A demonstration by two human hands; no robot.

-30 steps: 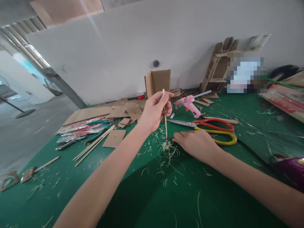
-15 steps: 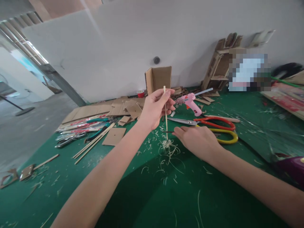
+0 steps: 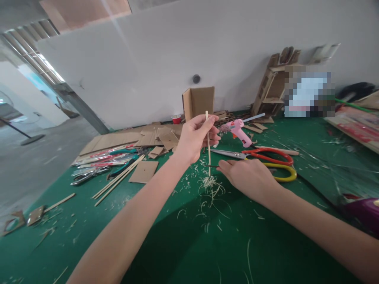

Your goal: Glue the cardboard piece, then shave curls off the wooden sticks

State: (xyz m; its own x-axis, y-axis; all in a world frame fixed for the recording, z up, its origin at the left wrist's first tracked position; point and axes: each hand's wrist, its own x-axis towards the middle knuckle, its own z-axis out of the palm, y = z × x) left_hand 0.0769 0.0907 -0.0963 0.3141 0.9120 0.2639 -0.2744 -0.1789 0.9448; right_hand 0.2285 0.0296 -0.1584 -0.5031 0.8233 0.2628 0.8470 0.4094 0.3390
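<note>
Between thumb and fingers, my left hand (image 3: 197,136) pinches a thin wooden stick (image 3: 209,156) near its top and holds it upright. The stick's lower end is at a heap of curled wood shavings (image 3: 209,183) on the green table. My right hand (image 3: 247,171) is closed around a small dark blade (image 3: 211,166), whose tip lies across the lower part of the stick; its handle is hidden in my fingers. Just beyond my right hand lie scissors (image 3: 268,152) with one red and one yellow handle. A pink glue gun (image 3: 241,132) rests behind them.
Several wooden sticks (image 3: 118,179), teal-handled pliers (image 3: 126,163) and wrapped tools lie on the left, near a cardboard square (image 3: 144,172). Cardboard pieces (image 3: 109,142) and a red cup (image 3: 176,119) line the wall. A cardboard shelf (image 3: 271,88) stands back right.
The view has tilted slightly, so everything sits a little lower. Both hands keep their grips, with the blade still across the stick's lower part.
</note>
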